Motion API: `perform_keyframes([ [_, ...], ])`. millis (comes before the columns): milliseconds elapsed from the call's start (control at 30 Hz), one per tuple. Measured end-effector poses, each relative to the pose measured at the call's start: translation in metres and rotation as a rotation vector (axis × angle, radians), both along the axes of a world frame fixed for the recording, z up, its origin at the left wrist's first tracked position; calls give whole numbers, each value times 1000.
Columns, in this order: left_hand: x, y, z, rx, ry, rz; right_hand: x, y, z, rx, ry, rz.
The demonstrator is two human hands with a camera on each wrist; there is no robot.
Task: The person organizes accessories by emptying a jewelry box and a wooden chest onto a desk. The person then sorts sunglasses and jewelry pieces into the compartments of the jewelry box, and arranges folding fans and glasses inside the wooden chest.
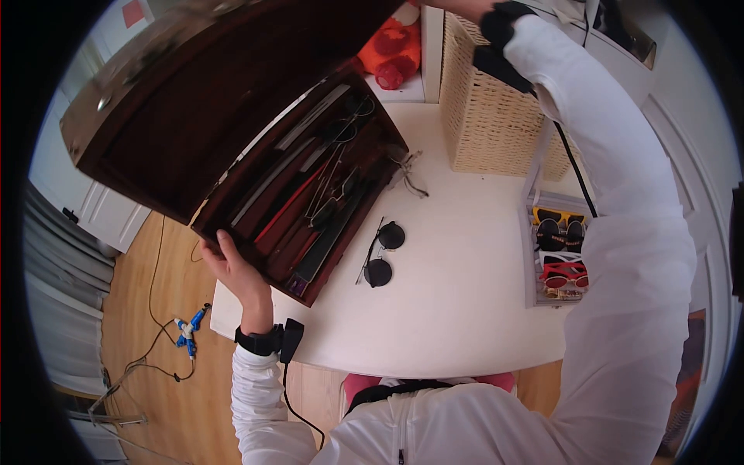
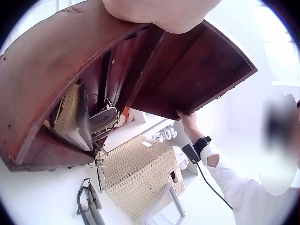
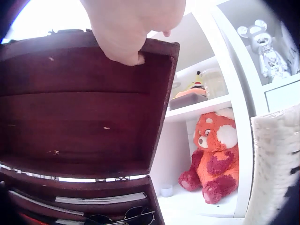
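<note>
A dark red-brown wooden box [image 1: 316,291] stands on the white table with its hinged lid [image 1: 170,147] raised. My left hand [image 1: 239,277] grips the box's near left corner, thumb over the rim. At the lid's other end, my right hand [image 3: 136,28] holds the edge, with a fingertip on the inside face. Books or papers [image 2: 70,119] and several pairs of glasses [image 1: 325,213] lie inside the box. Round dark sunglasses [image 1: 378,273] rest on the table beside it. Thin-framed glasses [image 1: 411,172] sit against the box's right side.
A woven basket [image 1: 474,124] stands at the back right. In front of it is a grey-framed case [image 1: 530,267] with several sunglasses. A red plush toy [image 3: 218,164] sits on the white shelf behind. Cables and a blue-white plug block [image 1: 186,335] lie on the floor at left.
</note>
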State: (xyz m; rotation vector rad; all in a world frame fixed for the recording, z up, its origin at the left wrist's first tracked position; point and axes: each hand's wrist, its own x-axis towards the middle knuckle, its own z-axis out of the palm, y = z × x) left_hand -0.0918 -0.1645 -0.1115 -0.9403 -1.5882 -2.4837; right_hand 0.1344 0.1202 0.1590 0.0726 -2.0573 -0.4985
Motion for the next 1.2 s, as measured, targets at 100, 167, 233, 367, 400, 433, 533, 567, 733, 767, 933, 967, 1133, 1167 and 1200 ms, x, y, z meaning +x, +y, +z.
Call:
perform_keyframes([
  [100,7,3,3,-5,68,23,19,9,-1,-26,20,7],
  [167,17,6,8,-18,144,55,32,3,1,-43,12,8],
  [233,32,7,17,-2,122,-1,44,3,4,-25,11,-64],
  [367,49,13,24,0,196,54,66,14,1,68,116,-243],
  [400,53,14,25,10,215,43,69,18,-1,73,133,-222],
  [433,55,16,25,16,234,30,74,22,-2,78,135,-222],
  [533,61,14,26,21,243,5,93,18,-2,78,68,-265],
  [567,63,13,26,24,245,2,108,42,-7,81,70,-269],
  [733,74,12,31,59,304,-11,135,64,-12,-16,71,-228],
  [767,77,13,33,70,305,-15,137,60,-13,-21,97,-234],
  [933,88,17,40,-13,478,100,145,32,-17,-77,202,-213],
  [967,89,22,48,5,471,70,148,30,-18,-68,233,-217],
  [1133,83,15,66,119,509,3,154,24,-15,-155,270,-216],
  [1167,90,14,67,120,555,32,150,30,-17,-186,278,-173],
  [1200,99,23,69,110,627,60,146,35,-20,-217,285,-131],
])
